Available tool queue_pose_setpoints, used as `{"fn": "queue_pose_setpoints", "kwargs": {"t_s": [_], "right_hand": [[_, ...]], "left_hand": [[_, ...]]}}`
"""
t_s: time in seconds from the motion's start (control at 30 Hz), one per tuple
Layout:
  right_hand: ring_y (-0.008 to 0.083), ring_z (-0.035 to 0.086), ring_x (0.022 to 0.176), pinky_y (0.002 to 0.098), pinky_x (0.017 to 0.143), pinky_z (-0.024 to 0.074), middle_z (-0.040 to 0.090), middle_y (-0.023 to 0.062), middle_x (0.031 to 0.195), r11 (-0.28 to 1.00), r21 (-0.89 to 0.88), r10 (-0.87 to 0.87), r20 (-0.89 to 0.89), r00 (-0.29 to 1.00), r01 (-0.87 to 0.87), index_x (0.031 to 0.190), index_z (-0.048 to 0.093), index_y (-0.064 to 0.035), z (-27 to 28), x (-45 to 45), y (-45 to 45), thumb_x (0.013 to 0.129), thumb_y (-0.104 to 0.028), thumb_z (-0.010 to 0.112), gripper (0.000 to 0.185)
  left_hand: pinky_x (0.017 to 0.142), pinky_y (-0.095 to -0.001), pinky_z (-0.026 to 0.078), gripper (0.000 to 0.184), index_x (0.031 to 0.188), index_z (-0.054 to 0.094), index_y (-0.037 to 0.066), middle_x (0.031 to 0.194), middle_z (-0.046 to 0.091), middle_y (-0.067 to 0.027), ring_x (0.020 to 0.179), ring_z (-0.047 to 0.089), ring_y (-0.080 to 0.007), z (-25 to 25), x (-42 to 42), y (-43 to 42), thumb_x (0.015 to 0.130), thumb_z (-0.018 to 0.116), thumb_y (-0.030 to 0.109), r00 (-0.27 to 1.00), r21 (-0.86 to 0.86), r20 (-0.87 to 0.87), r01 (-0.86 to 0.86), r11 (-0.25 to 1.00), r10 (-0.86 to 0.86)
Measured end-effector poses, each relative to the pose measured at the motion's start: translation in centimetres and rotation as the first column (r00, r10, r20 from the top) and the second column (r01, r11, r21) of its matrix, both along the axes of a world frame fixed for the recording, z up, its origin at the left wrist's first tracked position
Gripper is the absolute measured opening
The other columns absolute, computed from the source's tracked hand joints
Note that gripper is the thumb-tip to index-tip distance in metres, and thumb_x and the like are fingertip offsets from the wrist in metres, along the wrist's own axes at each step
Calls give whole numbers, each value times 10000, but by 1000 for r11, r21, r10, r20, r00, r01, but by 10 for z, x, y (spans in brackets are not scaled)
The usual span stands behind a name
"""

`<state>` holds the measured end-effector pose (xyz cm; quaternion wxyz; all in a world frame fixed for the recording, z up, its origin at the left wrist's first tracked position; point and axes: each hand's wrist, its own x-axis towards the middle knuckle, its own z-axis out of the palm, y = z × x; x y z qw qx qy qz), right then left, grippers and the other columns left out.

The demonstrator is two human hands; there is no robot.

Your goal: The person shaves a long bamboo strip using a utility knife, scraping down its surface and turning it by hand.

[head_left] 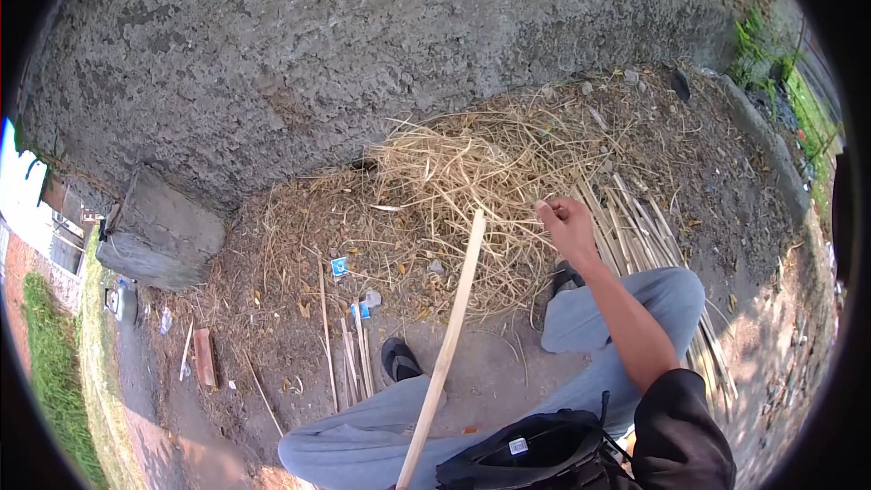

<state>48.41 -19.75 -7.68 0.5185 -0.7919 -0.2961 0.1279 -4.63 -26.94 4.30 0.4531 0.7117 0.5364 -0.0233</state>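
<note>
My right hand [569,229] reaches out over the right side of a heap of pale, curly shavings [454,163]. Thumb and fingers are closed together in a pinch; whatever may be between them is too small to make out. A long, flat, pale strip, apparently split bamboo [449,336], slants up from the bottom edge between my knees, its far end in front of the heap. No hand shows on this strip, and my left hand is outside the picture. Just right of my right hand lies a bundle of similar strips [640,227], partly behind my leg.
A rough grey wall [381,45] rises behind the heap, with a concrete block [168,227] at left. Several thin sticks [354,354], blue wrappers [339,267] and a brick piece [205,358] lie on the dirt. A black bag [531,454] rests at my lap.
</note>
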Motion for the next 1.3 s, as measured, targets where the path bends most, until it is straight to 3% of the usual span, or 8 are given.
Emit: {"fn": "queue_pose_setpoints", "kwargs": {"t_s": [0.07,0.1,0.2,0.23,0.33,0.4,0.5,1.3], "right_hand": [[56,451,518,248,471,345,585,14,632,956,229,-65,-449,891,185,851,643,-6,22,-15,1,933,-288,656,294],[33,421,525,227,466,314,552,-13,622,947,250,-49,-509,860,202,817,607,5,27,-28,0,938,-262,660,298],[34,457,534,209,457,333,574,-5,687,940,325,208,-299,931,-105,881,614,-19,23,-73,-5,950,-184,640,181],[39,477,545,213,461,350,611,7,719,917,339,289,-205,935,-209,904,630,1,27,-93,-7,944,-169,647,175],[89,604,602,240,533,450,695,92,795,896,264,383,-50,922,-358,1006,680,16,57,-140,-19,907,-157,678,200],[170,683,655,271,537,517,716,162,919,794,332,461,219,860,-510,985,679,20,55,-154,-19,873,-120,704,181],[216,686,638,291,488,529,712,153,897,745,354,484,297,823,-566,978,680,17,47,-156,-17,843,-103,733,188],[221,657,527,301,415,494,729,59,816,868,245,302,429,851,-431,911,729,-84,33,-153,-7,802,-214,775,175]], "left_hand": [[485,-364,359,437,761,542,38,555,445,-45,525,416,-156,-17,-4,6,1028,404,354,992,113,117,-63,992,50],[489,-371,373,427,764,536,30,558,458,-59,522,434,-171,-27,-6,10,1025,404,340,993,75,74,-101,992,96],[496,-384,386,396,778,539,27,571,488,-80,520,465,-190,-30,9,20,1021,417,316,992,158,50,-124,980,117],[511,-436,406,361,804,545,15,602,539,-162,525,535,-312,-22,24,24,1014,430,285,991,231,100,-106,967,84],[534,-493,414,328,839,545,5,674,574,-249,627,572,-458,-27,37,26,1010,437,263,997,297,-30,-54,953,66],[539,-507,413,317,853,543,5,699,573,-268,671,568,-485,-16,52,27,1008,440,261,998,277,23,-69,959,65],[538,-518,409,295,877,542,10,716,571,-283,703,563,-511,-14,59,23,1006,445,257,996,276,67,-71,958,54],[503,-561,415,250,899,528,49,654,580,-283,629,574,-514,-41,49,11,1004,454,264,997,327,-70,57,943,-36]]}}
